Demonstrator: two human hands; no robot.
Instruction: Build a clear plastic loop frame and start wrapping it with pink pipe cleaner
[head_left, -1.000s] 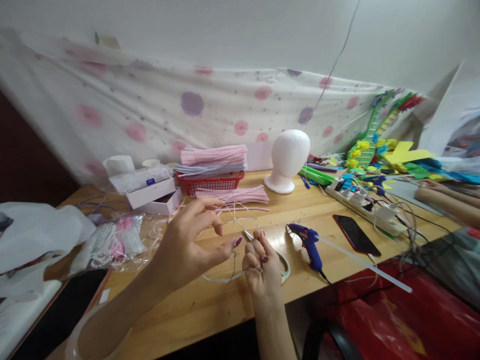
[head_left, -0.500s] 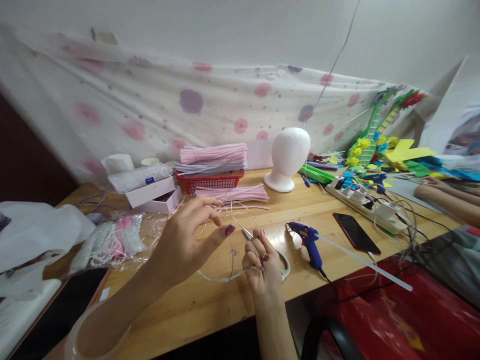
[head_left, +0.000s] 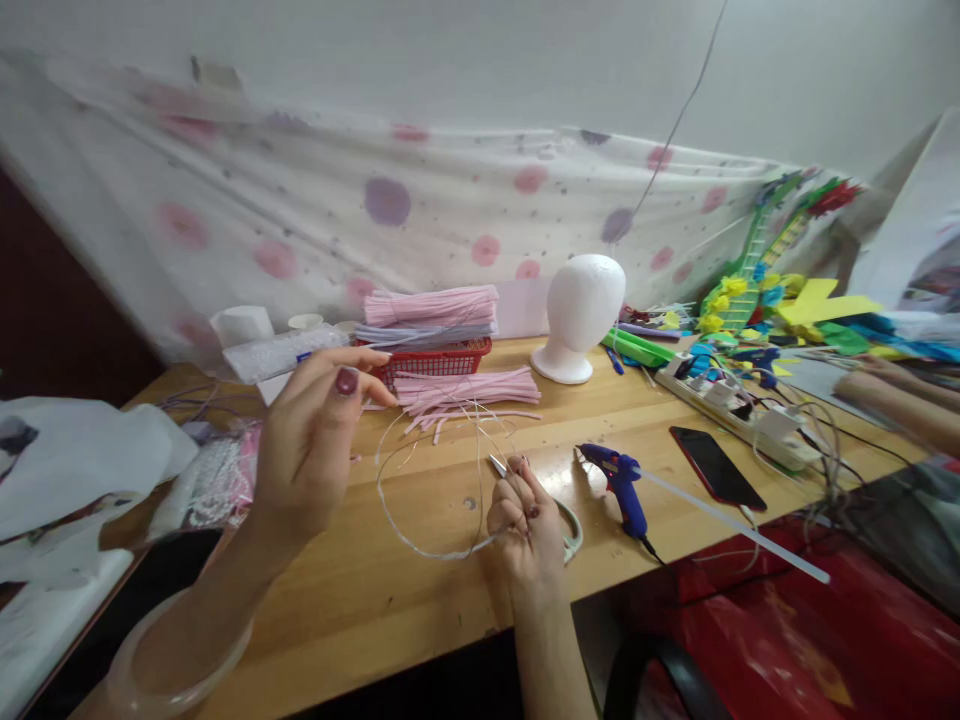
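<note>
My right hand (head_left: 525, 525) is closed around one end of a thin, pale wire loop (head_left: 412, 548), which stands out to the left above the table. Several fine wire strands curve across and above this loop. To the left, my left hand (head_left: 311, 440) is raised with its fingers apart, the fingertips close to the loop's upper left side; whether they touch it I cannot tell. Scissors show behind my right hand, a metal tip on one side and a pale green handle (head_left: 574, 535) on the other. Whether that hand also grips them is hidden.
A blue glue gun (head_left: 619, 485) with a long glue stick lies right of my hand, near a phone (head_left: 716, 467) and a power strip (head_left: 739, 415). Behind are pink stems (head_left: 480, 388), a red basket (head_left: 435, 362) and a white foam head (head_left: 583, 305). Another person's arm (head_left: 900, 400) rests far right.
My left hand has moved left and slightly up, away from my right hand, uncovering more of the wire loop. My right hand stays nearly in place, and the view has shifted slightly.
</note>
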